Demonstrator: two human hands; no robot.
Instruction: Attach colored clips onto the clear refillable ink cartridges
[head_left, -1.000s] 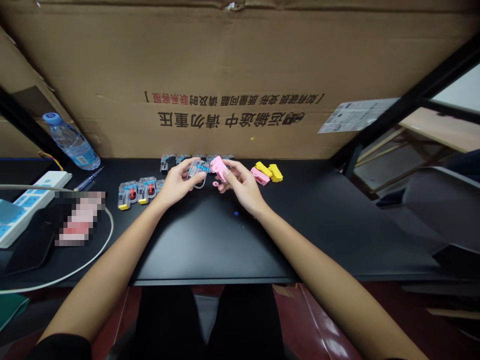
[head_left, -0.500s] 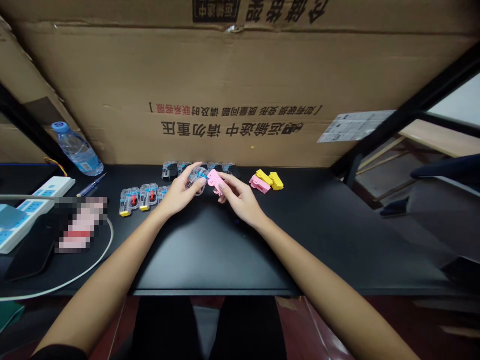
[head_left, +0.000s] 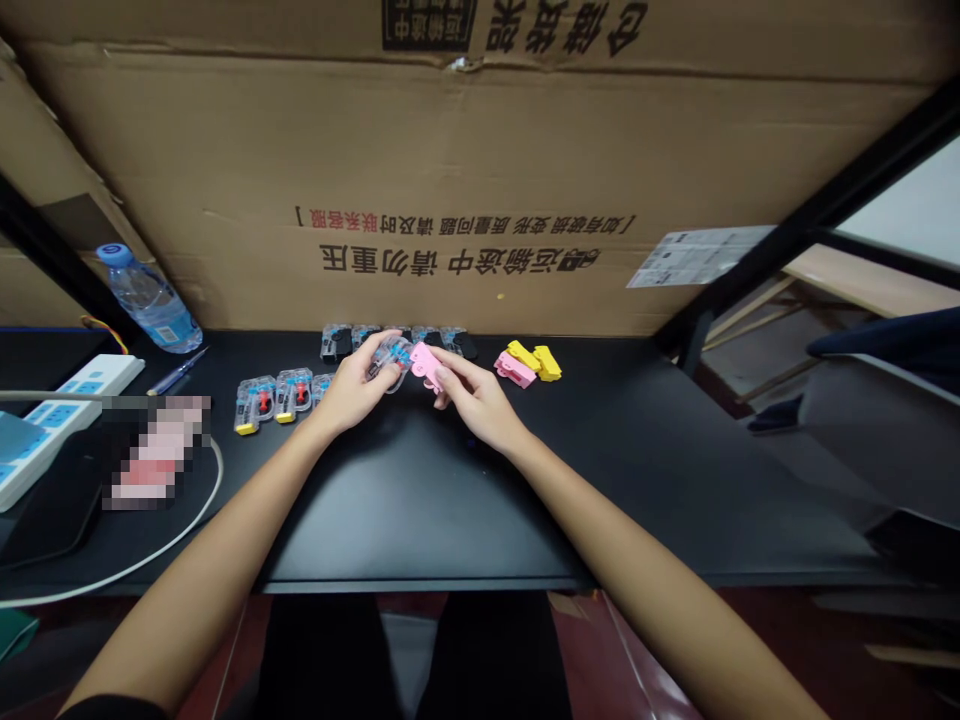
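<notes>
Black surface (head_left: pixel 420 520), cardboard sheet (head_left: pixel 450 140) upright behind w/ print upside down, white label (head_left: pixel 701 257) at its R. Power strip (head_left: pixel 64 425), water btl. (head_left: pixel 154 300) & pen-like tool (head_left: pixel 178 371) at L end; clear pcs. (head_left: pixel 256 402) w/ yellow ends L of hands, back row (head_left: pixel 336 342) of similar ones along cardboard; yellow pcs. (head_left: pixel 548 363) w/ pink among them, R of hands. Dark red floor (head_left: pixel 622 680) below.

Left hand (head_left: pixel 354 385) pinches clear unit (head_left: pixel 390 362) btw. thumb & fingers, nr. surface's back; blue part faces R, long axis partly hidden, can't tell. Right hand's (head_left: pixel 480 400) fingers pinch pink pc. (head_left: pixel 427 368) just beside unit; long axis slants upper L to lower R, upper end twd. unit.
</notes>
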